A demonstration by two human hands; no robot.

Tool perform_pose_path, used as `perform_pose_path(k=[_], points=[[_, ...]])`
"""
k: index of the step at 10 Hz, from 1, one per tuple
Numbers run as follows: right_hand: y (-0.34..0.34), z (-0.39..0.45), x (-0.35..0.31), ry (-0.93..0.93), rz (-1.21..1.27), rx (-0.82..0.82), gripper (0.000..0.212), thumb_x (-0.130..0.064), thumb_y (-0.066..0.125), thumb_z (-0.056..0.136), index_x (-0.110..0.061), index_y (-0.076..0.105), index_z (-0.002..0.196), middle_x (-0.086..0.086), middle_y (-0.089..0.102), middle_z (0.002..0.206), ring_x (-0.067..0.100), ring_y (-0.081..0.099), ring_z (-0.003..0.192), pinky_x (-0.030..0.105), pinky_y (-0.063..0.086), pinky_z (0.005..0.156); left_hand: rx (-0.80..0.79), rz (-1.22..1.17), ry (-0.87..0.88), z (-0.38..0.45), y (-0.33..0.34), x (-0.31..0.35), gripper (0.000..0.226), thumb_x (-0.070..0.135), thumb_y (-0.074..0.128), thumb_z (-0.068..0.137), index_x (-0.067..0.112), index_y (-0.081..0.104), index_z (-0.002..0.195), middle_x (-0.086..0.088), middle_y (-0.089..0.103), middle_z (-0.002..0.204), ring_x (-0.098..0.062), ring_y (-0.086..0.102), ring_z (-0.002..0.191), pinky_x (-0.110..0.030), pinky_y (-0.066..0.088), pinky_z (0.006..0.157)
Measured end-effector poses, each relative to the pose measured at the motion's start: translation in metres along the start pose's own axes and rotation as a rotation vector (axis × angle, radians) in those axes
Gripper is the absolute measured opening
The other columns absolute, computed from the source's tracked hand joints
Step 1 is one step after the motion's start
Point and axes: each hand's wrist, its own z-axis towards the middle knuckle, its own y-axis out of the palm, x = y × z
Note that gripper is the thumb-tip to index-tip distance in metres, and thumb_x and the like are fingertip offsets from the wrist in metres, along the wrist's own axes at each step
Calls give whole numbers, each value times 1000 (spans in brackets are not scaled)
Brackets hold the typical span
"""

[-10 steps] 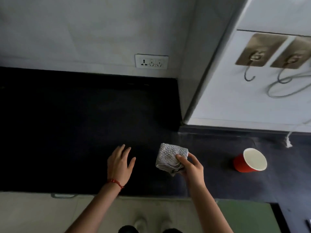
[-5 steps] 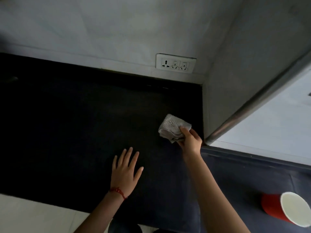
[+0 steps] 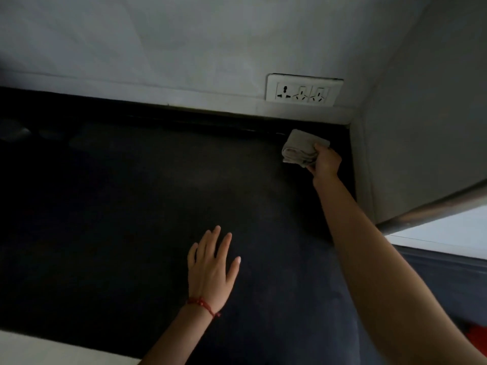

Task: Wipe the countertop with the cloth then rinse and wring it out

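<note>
A folded grey cloth [image 3: 300,147] sits in the far right corner of the dark countertop [image 3: 131,206], close to the back wall. My right hand [image 3: 325,162] grips its near edge, arm stretched out. My left hand [image 3: 212,267] lies flat on the countertop nearer the front edge, fingers spread, holding nothing. A red string bracelet circles that wrist.
A white wall socket [image 3: 303,91] is just above the cloth. A grey side wall [image 3: 421,127] with a metal edge closes the corner on the right. A sliver of a red cup [image 3: 478,335] shows at the lower right. Dim shapes lie at the far left.
My right hand has carried the cloth from the front of the counter back into the far right corner. My left hand has stayed flat on the surface. The view shifted and the red cup slid nearly out of frame.
</note>
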Motion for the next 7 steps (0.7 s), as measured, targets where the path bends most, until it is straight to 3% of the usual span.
perform_pose_path(k=[1,2,3,4,6,7], points=[[10,14,1,-28,-130,26,39,-4,49,89,-1,47,128,15,58,120,25,59,95,28,55,62,32,53,-3,28,-5,-19,56,50,28,86,18,55,122,-11,56,132,-31,54,121,-52,48,92],[11,24,6,-95,-422,98,48,-10,51,87,-2,37,132,19,52,130,31,57,109,38,57,78,0,78,13,40,0,-33,58,52,25,87,19,51,127,-11,51,137,-31,50,125,-54,45,96],[11,29,7,-261,-732,146,45,-14,51,89,0,33,127,22,52,129,34,55,113,41,49,92,-8,79,10,39,2,-35,68,55,5,92,19,49,128,-12,51,137,-32,50,125,-54,44,96],[14,30,9,-350,-901,164,40,-19,48,92,0,36,124,24,55,125,35,56,110,41,49,86,-9,70,12,39,0,-34,72,55,1,91,18,50,128,-12,52,137,-32,50,125,-54,44,96],[10,25,9,-374,-1153,201,47,-30,41,94,0,36,129,25,45,133,38,44,122,44,42,93,13,75,15,38,2,-36,71,55,1,91,19,50,127,-10,53,136,-31,51,125,-53,44,96],[4,12,6,-378,-1101,206,57,-35,41,93,-4,27,139,25,36,142,38,35,129,45,35,102,35,49,22,38,2,-34,71,55,1,91,19,51,127,-11,53,136,-31,51,124,-53,44,96]])
